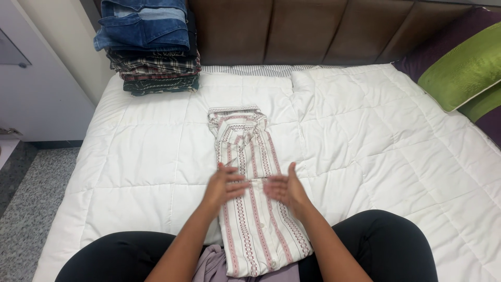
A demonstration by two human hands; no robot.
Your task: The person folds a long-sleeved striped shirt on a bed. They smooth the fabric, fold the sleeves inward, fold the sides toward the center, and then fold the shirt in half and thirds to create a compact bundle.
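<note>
Head view: a striped shirt [254, 193], white with reddish patterned bands, lies folded into a long narrow strip down the middle of the bed [376, 136]. Its collar end points toward the headboard [292, 31], and its near end lies across the person's lap, over a mauve cloth [209, 266].

The left hand [225, 186] and right hand [283, 188] both rest flat on the shirt around its middle, fingers spread and pointing inward, fingertips nearly meeting. Neither hand is clenched and neither grips anything; both are released and pressing lightly on the fabric.

The shirt looks light, thin and soft. It would sag and lose its folds if lifted at one point, so it seems best taken along both long edges at once, or with flat palms slid underneath.

A stack of folded clothes [154, 52], with jeans on top, sits at the far left corner of the bed. A green pillow [462, 70] leans at the far right.
</note>
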